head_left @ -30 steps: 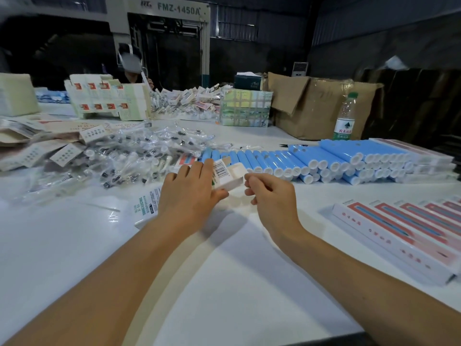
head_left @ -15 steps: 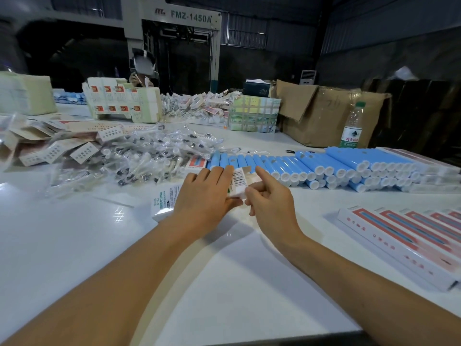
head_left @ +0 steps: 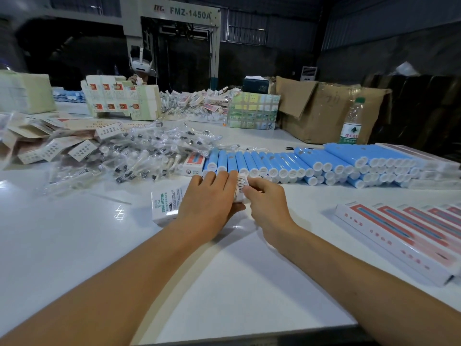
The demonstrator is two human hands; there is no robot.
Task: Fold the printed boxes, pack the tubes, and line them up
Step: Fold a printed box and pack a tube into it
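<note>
Fingers (head_left: 252, 189) of both hands pinch printed box (head_left: 164, 204) end flap.

Bare tabletop (head_left: 74, 245) lies open near the front; blue tubes (head_left: 299, 163) and finished boxes (head_left: 404, 236) block the right.

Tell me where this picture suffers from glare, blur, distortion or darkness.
Head view: small glare spots on the white table left of the printed box; wide-angle bending bows the row of blue tubes and the table's edges; the hall behind is dark; both hands are sharp, and the forearms cast soft shadows.
</note>
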